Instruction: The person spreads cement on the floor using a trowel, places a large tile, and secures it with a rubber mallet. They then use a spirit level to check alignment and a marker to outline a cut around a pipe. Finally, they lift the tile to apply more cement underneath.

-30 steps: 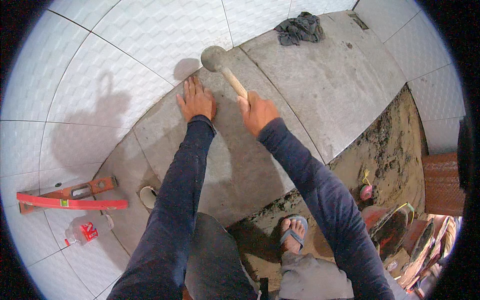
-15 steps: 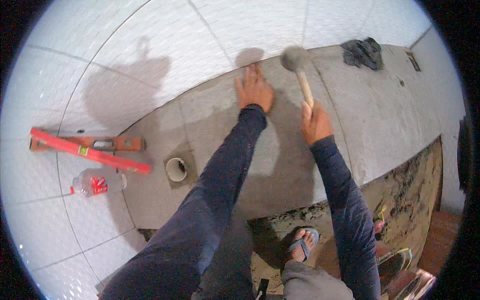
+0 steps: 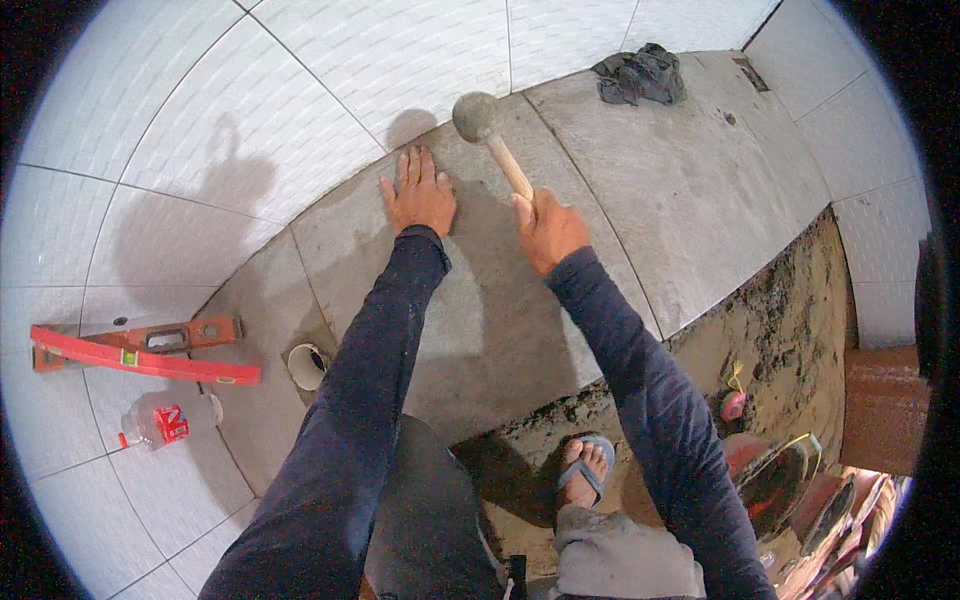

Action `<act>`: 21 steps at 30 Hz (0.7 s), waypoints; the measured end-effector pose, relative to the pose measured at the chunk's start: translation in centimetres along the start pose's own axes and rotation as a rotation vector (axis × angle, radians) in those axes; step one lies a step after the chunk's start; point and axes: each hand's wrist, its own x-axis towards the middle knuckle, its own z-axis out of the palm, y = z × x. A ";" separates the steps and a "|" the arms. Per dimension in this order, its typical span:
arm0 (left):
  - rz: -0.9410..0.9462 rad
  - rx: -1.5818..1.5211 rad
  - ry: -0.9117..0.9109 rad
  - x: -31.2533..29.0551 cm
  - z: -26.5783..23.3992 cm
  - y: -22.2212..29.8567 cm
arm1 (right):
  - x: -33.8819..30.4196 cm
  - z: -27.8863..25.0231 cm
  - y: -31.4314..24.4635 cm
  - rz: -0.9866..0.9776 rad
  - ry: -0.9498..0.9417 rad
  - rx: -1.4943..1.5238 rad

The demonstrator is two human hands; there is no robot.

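**On the grey floor tile: two hands and a mallet**

Near the tile's far edge, we see the left hand pressed flat on the grey tile, fingers spread and holding nothing. Just beside it, the right hand is closed round the wooden handle of a mallet, whose round head sits over the tile's far edge, next to the white tiles. Left of the arms we note a pipe opening, a red level and a plastic bottle. A dark rag lies farther off; a sandalled foot rests on wet mortar.
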 end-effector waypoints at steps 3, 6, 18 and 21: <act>0.027 -0.046 0.022 0.2 0.4 -0.6 | 1.1 0.3 -0.1 0.059 -0.103 -0.038; 0.018 -0.020 -0.023 0.0 0.7 0.1 | 1.1 -0.6 -0.4 0.084 -0.105 -0.022; 0.204 0.060 0.026 1.0 2.6 -3.1 | -10.0 -0.2 -1.9 0.133 -0.145 0.394; 0.183 0.223 -0.104 2.0 2.6 -3.7 | -9.8 -0.9 -2.1 0.106 -0.123 0.369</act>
